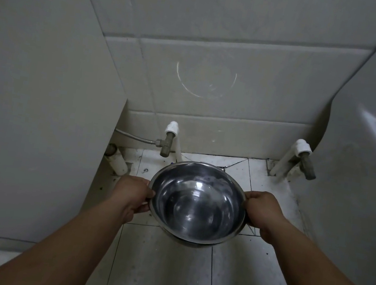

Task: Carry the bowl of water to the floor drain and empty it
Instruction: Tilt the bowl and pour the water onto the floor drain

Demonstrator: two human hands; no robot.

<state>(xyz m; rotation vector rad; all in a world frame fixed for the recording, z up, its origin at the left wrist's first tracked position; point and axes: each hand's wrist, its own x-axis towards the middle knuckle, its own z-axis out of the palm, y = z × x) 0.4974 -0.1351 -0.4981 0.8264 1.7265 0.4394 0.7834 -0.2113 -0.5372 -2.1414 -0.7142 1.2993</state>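
Both hands grip one steel bowl (197,201) at opposite rim edges: left hand (133,194) curled round the left edge, right hand (261,209) curled round the right, thumbs over the lip. Between the hands the bowl sits roughly level above the tiled floor (161,273), holding clear water. Its interior is polished and reflective. No brand or writing is legible. Beyond the grip, two capped pipe valves (168,143) (303,160) stand at the wall base.

Two bare forearms; no sleeves visible; hands (133,194) bare, no gloves
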